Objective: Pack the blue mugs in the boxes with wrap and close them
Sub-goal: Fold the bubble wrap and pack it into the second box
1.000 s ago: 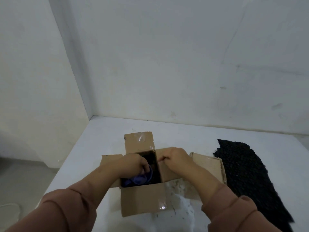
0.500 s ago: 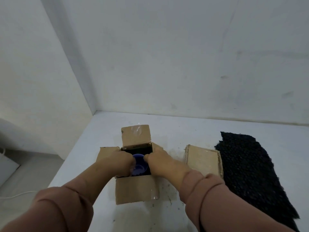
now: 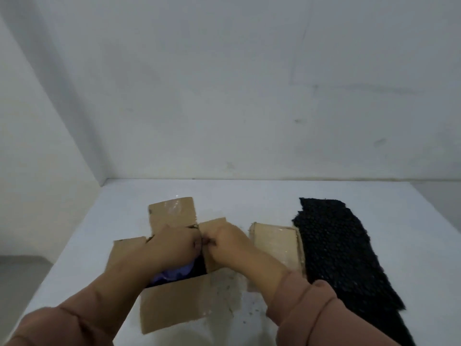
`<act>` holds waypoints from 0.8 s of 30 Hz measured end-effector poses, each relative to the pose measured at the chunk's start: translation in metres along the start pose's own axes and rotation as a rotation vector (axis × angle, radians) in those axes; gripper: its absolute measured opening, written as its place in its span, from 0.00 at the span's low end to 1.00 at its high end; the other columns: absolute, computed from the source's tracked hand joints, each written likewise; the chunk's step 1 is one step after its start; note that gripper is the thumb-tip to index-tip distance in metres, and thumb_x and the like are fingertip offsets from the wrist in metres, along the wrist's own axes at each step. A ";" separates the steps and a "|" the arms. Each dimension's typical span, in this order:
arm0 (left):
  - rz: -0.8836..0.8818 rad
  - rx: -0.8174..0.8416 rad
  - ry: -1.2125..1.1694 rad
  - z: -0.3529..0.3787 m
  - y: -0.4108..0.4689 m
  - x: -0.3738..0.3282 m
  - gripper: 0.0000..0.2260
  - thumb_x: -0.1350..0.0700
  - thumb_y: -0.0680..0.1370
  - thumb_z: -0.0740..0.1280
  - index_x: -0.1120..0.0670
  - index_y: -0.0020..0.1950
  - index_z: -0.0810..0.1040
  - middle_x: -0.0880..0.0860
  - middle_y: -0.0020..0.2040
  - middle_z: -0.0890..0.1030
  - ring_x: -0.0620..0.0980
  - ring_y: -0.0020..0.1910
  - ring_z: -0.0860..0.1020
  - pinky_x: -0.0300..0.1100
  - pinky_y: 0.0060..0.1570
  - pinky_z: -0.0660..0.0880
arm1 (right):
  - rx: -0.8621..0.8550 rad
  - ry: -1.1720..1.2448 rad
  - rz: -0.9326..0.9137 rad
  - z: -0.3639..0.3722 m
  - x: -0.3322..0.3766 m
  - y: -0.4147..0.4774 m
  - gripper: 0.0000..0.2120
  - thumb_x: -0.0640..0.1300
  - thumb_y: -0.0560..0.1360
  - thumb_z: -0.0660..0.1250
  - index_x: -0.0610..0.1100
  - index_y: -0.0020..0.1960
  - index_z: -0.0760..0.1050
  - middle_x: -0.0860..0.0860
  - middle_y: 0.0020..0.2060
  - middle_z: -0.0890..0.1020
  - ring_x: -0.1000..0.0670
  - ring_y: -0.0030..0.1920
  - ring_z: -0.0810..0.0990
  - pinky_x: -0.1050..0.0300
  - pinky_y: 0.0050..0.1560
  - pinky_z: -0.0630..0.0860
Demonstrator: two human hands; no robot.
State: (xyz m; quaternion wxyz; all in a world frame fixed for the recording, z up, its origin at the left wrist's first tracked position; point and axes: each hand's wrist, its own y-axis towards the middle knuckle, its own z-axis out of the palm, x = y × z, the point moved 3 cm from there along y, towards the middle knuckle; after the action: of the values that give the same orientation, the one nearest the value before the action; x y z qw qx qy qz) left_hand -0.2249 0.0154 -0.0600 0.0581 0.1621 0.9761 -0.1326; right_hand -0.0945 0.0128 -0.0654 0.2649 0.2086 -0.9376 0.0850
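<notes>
An open cardboard box (image 3: 174, 303) stands on the white table (image 3: 249, 196), its four flaps spread out. A blue mug (image 3: 172, 277) shows inside it, partly hidden under my left hand (image 3: 172, 248), which reaches into the box over the mug. My right hand (image 3: 224, 243) is curled at the box's right flap, fingertips meeting my left hand over the opening. What my right fingers pinch is too small to tell. Dark wrap lines the inside of the box (image 3: 198, 269).
A second cardboard box (image 3: 277, 243), shut, lies right of the open one. A sheet of black bubble wrap (image 3: 334, 250) stretches along the table's right side. White walls meet in a corner behind; the table's left edge drops to the floor.
Both hands have come together over the box opening, covering more of the mug. The view has shifted slightly, and the box now sits lower in it.
</notes>
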 end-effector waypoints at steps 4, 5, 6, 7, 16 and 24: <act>0.044 -0.066 -0.453 -0.006 0.025 -0.071 0.06 0.53 0.76 0.62 0.46 0.50 0.77 0.44 0.47 0.78 0.44 0.45 0.75 0.38 0.44 0.70 | -0.427 0.227 0.236 -0.058 -0.074 -0.045 0.10 0.34 0.70 0.64 0.42 0.46 0.82 0.46 0.47 0.83 0.47 0.50 0.78 0.70 0.47 0.64; 0.062 -0.078 -0.544 -0.005 0.031 -0.093 0.05 0.54 0.76 0.64 0.46 0.49 0.77 0.42 0.46 0.77 0.42 0.43 0.74 0.35 0.41 0.69 | -0.511 0.256 0.310 -0.071 -0.099 -0.060 0.10 0.33 0.70 0.64 0.42 0.45 0.82 0.46 0.47 0.83 0.48 0.49 0.79 0.71 0.45 0.64; 0.078 -0.080 -0.636 -0.002 0.037 -0.116 0.04 0.55 0.76 0.65 0.45 0.47 0.76 0.41 0.43 0.77 0.40 0.41 0.74 0.32 0.39 0.67 | -0.558 0.265 0.399 -0.080 -0.124 -0.076 0.10 0.33 0.70 0.64 0.42 0.45 0.82 0.48 0.46 0.83 0.49 0.49 0.79 0.72 0.45 0.63; 0.099 -0.067 -0.720 0.004 0.043 -0.140 0.05 0.56 0.75 0.65 0.46 0.46 0.76 0.41 0.41 0.76 0.37 0.38 0.73 0.29 0.37 0.66 | -0.563 0.257 0.498 -0.087 -0.150 -0.091 0.11 0.34 0.71 0.63 0.44 0.45 0.82 0.49 0.48 0.83 0.49 0.50 0.78 0.71 0.45 0.64; -0.386 0.383 -1.402 0.098 0.075 -0.289 0.11 0.64 0.78 0.57 0.52 0.56 0.73 0.52 0.48 0.78 0.49 0.43 0.77 0.34 0.31 0.74 | -0.033 0.129 0.716 -0.049 -0.269 -0.177 0.22 0.38 0.75 0.63 0.46 0.69 0.69 0.47 0.74 0.62 0.50 0.72 0.62 0.66 0.68 0.55; -0.656 0.225 -1.457 0.110 0.113 -0.282 0.06 0.63 0.77 0.60 0.57 0.54 0.70 0.57 0.44 0.77 0.55 0.41 0.76 0.47 0.45 0.75 | 0.086 0.089 0.613 -0.037 -0.277 -0.178 0.27 0.40 0.77 0.60 0.46 0.74 0.59 0.47 0.77 0.50 0.46 0.75 0.50 0.60 0.73 0.52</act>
State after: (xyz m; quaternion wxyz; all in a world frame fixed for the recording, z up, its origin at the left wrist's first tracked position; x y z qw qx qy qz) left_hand 0.0855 0.0028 -0.1482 0.6215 -0.2550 0.6715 -0.3127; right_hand 0.2144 -0.0415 -0.1732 0.2588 -0.0770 -0.9398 0.2095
